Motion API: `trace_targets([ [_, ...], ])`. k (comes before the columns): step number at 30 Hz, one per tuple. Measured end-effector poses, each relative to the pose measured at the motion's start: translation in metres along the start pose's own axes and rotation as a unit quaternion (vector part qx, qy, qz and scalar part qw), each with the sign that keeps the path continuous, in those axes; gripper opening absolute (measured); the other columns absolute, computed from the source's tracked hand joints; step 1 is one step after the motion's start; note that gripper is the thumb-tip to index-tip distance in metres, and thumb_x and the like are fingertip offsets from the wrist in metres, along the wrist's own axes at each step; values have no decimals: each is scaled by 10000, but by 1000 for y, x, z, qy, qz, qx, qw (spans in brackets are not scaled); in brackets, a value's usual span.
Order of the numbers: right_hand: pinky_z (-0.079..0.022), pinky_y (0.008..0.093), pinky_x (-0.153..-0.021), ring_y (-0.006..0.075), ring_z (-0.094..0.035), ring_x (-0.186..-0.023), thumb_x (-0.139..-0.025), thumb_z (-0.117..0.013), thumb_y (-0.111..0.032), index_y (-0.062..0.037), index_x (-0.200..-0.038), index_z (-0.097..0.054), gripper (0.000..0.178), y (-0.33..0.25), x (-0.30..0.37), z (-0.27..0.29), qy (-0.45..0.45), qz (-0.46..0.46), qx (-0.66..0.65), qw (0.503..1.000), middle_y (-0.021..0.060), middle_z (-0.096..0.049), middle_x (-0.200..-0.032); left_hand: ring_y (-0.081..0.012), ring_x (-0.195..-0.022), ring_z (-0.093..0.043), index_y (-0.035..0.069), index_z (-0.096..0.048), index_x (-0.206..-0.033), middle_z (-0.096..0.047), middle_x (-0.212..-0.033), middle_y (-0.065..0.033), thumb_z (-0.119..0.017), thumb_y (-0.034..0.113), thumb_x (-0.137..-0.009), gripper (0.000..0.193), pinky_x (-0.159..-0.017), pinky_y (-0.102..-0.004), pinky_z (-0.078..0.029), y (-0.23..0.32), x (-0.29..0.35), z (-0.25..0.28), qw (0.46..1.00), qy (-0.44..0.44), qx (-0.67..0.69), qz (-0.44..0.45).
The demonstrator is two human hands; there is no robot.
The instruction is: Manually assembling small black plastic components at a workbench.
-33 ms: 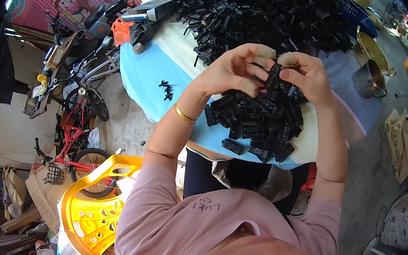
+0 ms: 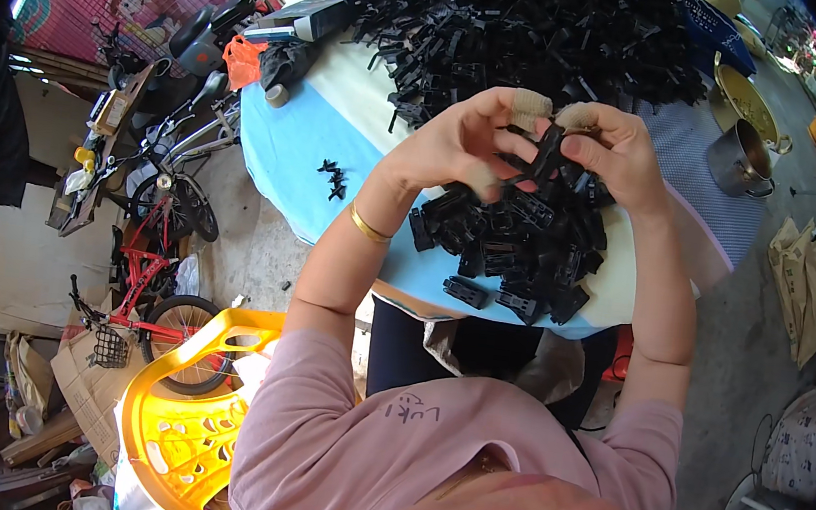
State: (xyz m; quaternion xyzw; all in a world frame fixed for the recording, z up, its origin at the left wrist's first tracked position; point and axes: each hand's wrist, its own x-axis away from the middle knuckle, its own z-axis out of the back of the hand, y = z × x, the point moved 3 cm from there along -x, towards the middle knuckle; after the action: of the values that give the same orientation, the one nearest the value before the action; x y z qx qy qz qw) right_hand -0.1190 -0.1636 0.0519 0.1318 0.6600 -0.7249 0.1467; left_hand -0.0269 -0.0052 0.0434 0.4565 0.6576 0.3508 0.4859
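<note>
My right hand pinches a dark black plastic part between thumb and forefinger, above the near side of the table. At the part's left side, my left hand curls its fingers against it, and its thumb sits a little lower near a black end piece. Tan cloth covers wrap some of my fingertips. Right below lies a small heap of black plastic clip-like pieces. Beyond my hands spreads a much larger pile of thin black parts. The exact shape of the held part is partly hidden by my fingers.
A few loose black bits lie on the blue-and-cream tabletop. A metal pot and a brass-coloured pan stand at right. Left are a red bicycle and a yellow plastic chair.
My left thumb has shifted slightly away from the fingers, showing more of the black part. My right hand stays almost in place.
</note>
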Motion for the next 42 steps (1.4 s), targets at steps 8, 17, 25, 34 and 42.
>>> trace_targets([
  [8,-426,159,-617,66,-532,-691,-818,-624,-143,-3,-965,-586,207,0,0,-1,21,-19,-4,1000,23,-609,-845,-295,-956,-595,-9,-425,-1136,-512,-1094,-122,-667,-117,-587,610,-846,-427,-494,-8,-5,0,999,35,39,-13],
  [17,-453,181,-706,71,-559,-764,-819,-612,-109,-1,-975,-591,192,-6,-1,-12,-14,30,105,994,17,-596,-840,-220,-791,-633,-8,-510,-851,-592,-808,-93,-653,20,-749,179,-750,-333,-532,-22,-6,3,991,123,48,24],
  [25,-397,182,-597,52,-493,-672,-873,-511,-99,-7,-898,-569,112,-5,1,-20,98,37,194,975,1,-548,-735,-218,-847,-622,-23,-476,-973,-590,-953,-145,-604,-9,-790,224,-774,-343,-529,-14,-6,-3,964,232,-92,-90],
  [34,-381,189,-547,59,-491,-597,-874,-506,-98,-10,-844,-572,114,-13,3,-28,109,4,225,968,4,-531,-642,-114,-819,-585,-37,-530,-1015,-591,-917,-67,-601,-54,-777,249,-731,-228,-496,-22,-4,-11,939,267,-158,-149],
  [42,-372,186,-548,42,-453,-596,-866,-522,-108,-13,-833,-582,117,-1,-4,-14,74,-61,180,979,-18,-514,-647,-156,-846,-603,-44,-529,-1008,-571,-929,-68,-597,-70,-773,246,-758,-245,-495,-16,-5,-14,856,288,-403,-146],
])
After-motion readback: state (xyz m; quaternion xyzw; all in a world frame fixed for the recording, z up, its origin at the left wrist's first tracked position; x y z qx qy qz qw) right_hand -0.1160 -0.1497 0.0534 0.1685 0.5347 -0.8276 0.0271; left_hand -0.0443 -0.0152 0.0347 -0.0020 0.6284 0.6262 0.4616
